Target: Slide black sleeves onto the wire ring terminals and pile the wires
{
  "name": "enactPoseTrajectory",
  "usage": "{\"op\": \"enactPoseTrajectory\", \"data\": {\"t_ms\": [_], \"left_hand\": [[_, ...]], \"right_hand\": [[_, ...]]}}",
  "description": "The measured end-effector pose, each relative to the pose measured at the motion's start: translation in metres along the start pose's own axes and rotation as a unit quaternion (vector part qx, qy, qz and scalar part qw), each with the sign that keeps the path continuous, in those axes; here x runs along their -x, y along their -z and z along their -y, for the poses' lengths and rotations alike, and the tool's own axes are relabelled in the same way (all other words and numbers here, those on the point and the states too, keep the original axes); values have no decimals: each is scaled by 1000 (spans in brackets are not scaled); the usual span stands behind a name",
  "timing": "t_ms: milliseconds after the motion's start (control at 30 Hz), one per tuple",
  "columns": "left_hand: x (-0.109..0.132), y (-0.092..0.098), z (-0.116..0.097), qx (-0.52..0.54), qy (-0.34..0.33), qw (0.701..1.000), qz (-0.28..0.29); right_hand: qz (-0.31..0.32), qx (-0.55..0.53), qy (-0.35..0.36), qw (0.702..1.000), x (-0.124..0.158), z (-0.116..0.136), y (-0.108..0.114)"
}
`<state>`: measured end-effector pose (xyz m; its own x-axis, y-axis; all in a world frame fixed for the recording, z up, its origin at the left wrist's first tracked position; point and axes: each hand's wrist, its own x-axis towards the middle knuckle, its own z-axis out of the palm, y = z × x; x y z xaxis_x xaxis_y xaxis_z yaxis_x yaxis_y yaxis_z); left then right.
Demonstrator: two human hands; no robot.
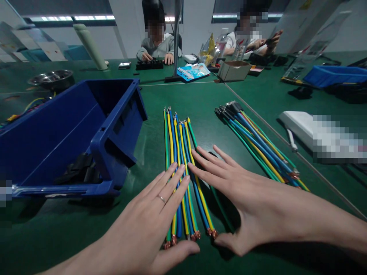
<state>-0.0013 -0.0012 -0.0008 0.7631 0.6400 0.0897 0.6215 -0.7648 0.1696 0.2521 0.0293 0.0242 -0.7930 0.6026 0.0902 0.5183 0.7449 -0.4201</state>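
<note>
Some wires (pixel 178 149) ptly hidden under L hand (pixel 146 215).

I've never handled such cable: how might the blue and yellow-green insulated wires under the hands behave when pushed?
The blue and yellow-green insulated wires look fairly stiff, lying nearly straight. Being round, they could roll sideways. Their bare copper ends may splay, since the strands look loose.

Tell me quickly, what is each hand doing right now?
Left hand: open, stretched out over the wires, not gripping them.
Right hand: open and spread beside the same wires, gripping nothing.
</note>
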Motion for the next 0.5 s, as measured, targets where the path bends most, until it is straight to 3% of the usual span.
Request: {"op": "enactPoseTrajectory", "data": {"t_ms": [133,500], "left_hand": [[0,-2,0,13,4,1000,-21],[-4,15,-3,19,18,999,32]], "right_hand": [[16,13,-4,1000,0,-1,1],[-7,-1,-26,1000,-7,-4,-8]]}}
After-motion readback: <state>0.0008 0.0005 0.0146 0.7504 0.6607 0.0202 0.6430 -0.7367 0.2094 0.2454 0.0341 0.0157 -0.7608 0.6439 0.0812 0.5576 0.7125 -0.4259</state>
